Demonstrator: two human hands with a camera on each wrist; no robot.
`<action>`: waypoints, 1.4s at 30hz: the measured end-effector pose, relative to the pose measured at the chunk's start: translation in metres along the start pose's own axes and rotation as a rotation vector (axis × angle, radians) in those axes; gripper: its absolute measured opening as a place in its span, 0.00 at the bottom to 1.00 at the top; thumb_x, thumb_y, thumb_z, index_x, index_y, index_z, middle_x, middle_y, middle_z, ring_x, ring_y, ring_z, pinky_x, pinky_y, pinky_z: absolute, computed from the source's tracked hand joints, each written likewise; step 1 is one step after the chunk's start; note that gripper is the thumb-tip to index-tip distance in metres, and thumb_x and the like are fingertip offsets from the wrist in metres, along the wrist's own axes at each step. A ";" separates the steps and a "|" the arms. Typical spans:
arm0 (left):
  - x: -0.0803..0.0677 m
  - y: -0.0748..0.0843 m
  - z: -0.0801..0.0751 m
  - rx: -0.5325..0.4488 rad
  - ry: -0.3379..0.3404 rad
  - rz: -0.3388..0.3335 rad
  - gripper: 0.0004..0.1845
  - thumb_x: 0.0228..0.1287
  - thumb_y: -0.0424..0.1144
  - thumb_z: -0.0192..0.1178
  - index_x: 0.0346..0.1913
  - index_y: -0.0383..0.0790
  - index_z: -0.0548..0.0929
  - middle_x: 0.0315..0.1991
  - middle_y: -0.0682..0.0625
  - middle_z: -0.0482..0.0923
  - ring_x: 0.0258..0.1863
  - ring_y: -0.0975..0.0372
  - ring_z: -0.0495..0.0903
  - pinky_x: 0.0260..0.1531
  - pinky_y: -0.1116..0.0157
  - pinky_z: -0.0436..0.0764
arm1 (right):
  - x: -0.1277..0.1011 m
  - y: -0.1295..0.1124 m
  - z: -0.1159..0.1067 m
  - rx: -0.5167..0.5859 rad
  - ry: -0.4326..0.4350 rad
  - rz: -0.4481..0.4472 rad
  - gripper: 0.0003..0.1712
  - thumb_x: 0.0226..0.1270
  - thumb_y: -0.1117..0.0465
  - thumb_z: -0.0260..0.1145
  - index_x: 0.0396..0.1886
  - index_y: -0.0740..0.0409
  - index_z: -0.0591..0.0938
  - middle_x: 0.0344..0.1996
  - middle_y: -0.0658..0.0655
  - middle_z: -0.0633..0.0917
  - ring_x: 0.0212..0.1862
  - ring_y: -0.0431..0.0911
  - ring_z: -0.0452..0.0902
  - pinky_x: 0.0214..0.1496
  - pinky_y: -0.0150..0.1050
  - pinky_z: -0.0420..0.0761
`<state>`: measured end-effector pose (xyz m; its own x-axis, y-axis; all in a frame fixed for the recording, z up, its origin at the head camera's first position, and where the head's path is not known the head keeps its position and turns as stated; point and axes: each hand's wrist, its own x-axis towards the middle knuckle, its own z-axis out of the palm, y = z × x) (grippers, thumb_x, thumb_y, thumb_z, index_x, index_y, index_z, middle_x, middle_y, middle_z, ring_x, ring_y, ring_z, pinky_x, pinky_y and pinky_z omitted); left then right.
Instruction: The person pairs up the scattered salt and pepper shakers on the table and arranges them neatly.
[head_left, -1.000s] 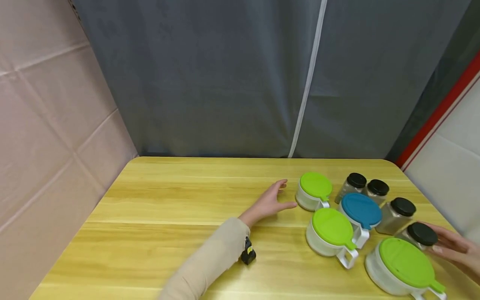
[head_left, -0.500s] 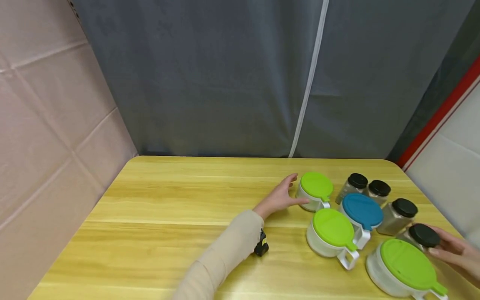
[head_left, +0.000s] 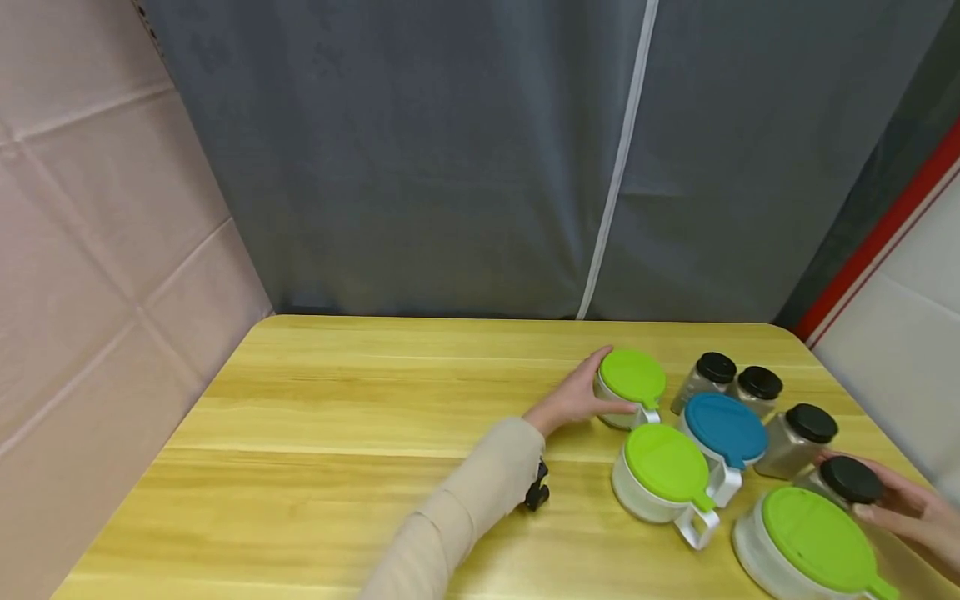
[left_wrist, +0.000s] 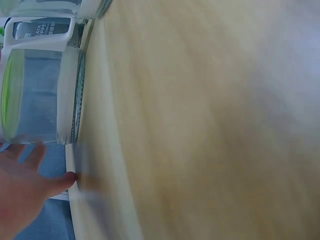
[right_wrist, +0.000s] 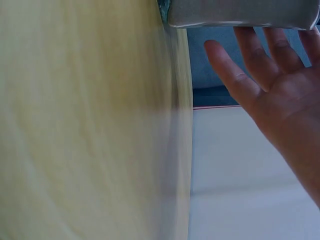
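My left hand [head_left: 577,398] is at the far glass jar with a green lid [head_left: 633,377], thumb near its handle side and fingers at its left edge. In the left wrist view those spread fingers lie right beside a handled glass jar [left_wrist: 40,95]. At the right, my right hand [head_left: 911,504] reaches round the nearest black-lidded jar [head_left: 851,480], its thumb close to the lid. The right wrist view has the right hand's fingers [right_wrist: 285,55] extended and spread, with some tips hidden behind the jar [right_wrist: 245,12].
Between the hands stand another green-lidded jar [head_left: 666,467], a blue-lidded jar [head_left: 723,429] and a larger green-lidded jar [head_left: 813,537]. Several black-lidded jars [head_left: 798,437] line the right side. The wooden table [head_left: 337,400] ends at a grey curtain [head_left: 412,167].
My left hand has moved right, from beside the far green-lidded jar to right against it. My right hand has shifted slightly closer round the black-lidded jar. The jars stay in place.
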<state>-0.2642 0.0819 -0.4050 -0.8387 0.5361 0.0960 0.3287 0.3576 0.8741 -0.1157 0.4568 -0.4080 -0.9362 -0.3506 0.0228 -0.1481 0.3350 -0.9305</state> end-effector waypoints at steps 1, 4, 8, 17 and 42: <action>0.001 0.000 0.001 0.002 0.001 0.001 0.51 0.44 0.51 0.68 0.68 0.47 0.48 0.66 0.54 0.50 0.62 0.64 0.51 0.58 0.63 0.54 | 0.000 0.000 0.000 0.021 -0.006 -0.019 0.38 0.62 0.80 0.45 0.56 0.31 0.64 0.49 0.29 0.69 0.47 0.20 0.62 0.37 0.22 0.70; 0.004 0.000 0.004 0.020 0.010 -0.004 0.51 0.43 0.52 0.68 0.68 0.49 0.47 0.66 0.54 0.50 0.62 0.64 0.52 0.58 0.63 0.55 | -0.001 -0.001 0.000 0.070 -0.029 -0.050 0.38 0.61 0.82 0.44 0.57 0.34 0.65 0.50 0.31 0.69 0.48 0.21 0.62 0.38 0.22 0.70; 0.007 0.000 0.008 0.024 0.030 0.000 0.52 0.42 0.52 0.68 0.68 0.50 0.48 0.65 0.54 0.52 0.61 0.64 0.54 0.57 0.63 0.57 | -0.001 -0.002 0.001 0.085 -0.043 -0.061 0.38 0.61 0.82 0.43 0.58 0.36 0.65 0.51 0.32 0.70 0.49 0.22 0.62 0.39 0.23 0.71; 0.008 0.003 0.013 0.071 0.090 0.022 0.51 0.39 0.53 0.70 0.66 0.47 0.54 0.60 0.53 0.59 0.56 0.64 0.62 0.54 0.65 0.63 | -0.001 -0.004 0.001 0.040 -0.030 -0.036 0.37 0.62 0.81 0.44 0.58 0.34 0.63 0.51 0.31 0.69 0.49 0.22 0.62 0.38 0.25 0.72; 0.003 -0.005 0.006 0.145 0.202 0.093 0.47 0.31 0.57 0.71 0.60 0.44 0.65 0.49 0.56 0.71 0.45 0.65 0.70 0.44 0.68 0.70 | -0.002 -0.003 0.007 -0.226 0.268 0.234 0.22 0.63 0.64 0.57 0.50 0.36 0.64 0.38 0.24 0.67 0.37 0.21 0.66 0.31 0.30 0.75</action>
<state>-0.2655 0.0866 -0.4119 -0.8668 0.4138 0.2782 0.4549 0.4277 0.7811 -0.1109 0.4507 -0.4080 -0.9983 -0.0123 -0.0576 0.0402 0.5727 -0.8188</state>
